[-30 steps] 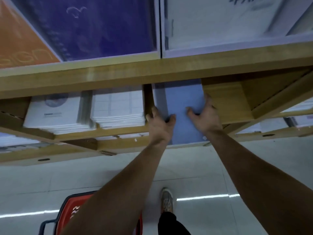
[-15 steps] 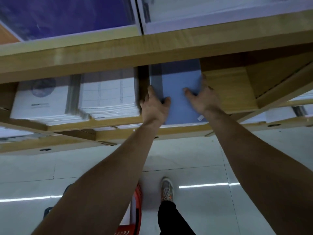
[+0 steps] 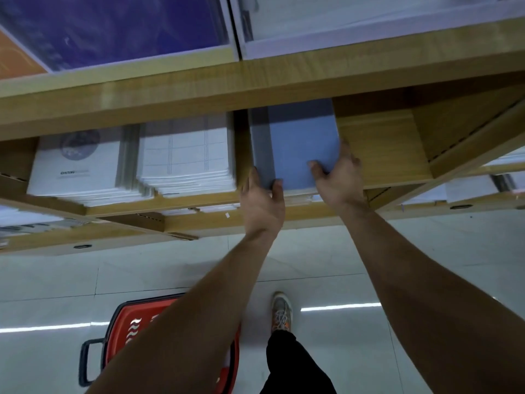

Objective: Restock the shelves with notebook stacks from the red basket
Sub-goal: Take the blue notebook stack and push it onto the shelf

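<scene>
Red plastic catches the eye first: a red basket [image 3: 125, 317] with a black handle [image 3: 85, 362] sits on the pale tiled floor [image 3: 426, 251], below and to the left of the hands and partly hidden by the left forearm. Just right of it are a grey sneaker [image 3: 281, 311] and a black trouser leg [image 3: 289, 362]. Two bare forearms reach up and away to a wooden shelf [image 3: 380, 149]. The left hand [image 3: 262, 203] grips the near left corner of a blue notebook stack [image 3: 298, 143], thumb on the top cover and fingers curled along its left side. The right hand [image 3: 338, 180] grips the near right edge of the same stack, thumb on top and fingers wrapped down the side. The stack lies flat in the shelf compartment between the two hands, its near edge at the shelf's front lip. Bare wood lies just right of the right hand. Left of the left hand, past a narrow gap, sits a white notebook stack with a ruled grid cover [image 3: 184, 155], and beside that a white stack with a dark round emblem [image 3: 76, 166]. Beyond the hands, a higher wooden shelf edge [image 3: 255, 81] carries purple [image 3: 113, 27], orange [image 3: 14, 61] and white [image 3: 369, 18] covers.
</scene>
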The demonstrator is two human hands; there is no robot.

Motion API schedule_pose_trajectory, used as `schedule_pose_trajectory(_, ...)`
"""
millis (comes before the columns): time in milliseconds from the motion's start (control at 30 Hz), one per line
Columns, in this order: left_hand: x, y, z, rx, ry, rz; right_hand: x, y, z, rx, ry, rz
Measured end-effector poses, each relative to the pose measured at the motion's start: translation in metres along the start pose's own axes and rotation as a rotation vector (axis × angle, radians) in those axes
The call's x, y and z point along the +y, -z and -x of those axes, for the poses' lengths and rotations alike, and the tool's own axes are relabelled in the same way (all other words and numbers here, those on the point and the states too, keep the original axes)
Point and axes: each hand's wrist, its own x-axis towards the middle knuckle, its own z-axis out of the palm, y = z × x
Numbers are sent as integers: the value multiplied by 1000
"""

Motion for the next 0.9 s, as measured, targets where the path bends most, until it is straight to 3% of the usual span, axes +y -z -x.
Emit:
schedule_pose_trajectory(233, 16, -9, -41, 27, 108, -7, -14, -16, -41, -19, 10, -40)
schedule_pose_trajectory(700, 4, 0, -46, -145, 108, 113, -2, -12, -47, -103, 40, -72)
schedule_pose_trajectory(900, 0, -8, -48, -112, 67, 101, 4, -15, -48, -67, 120, -47)
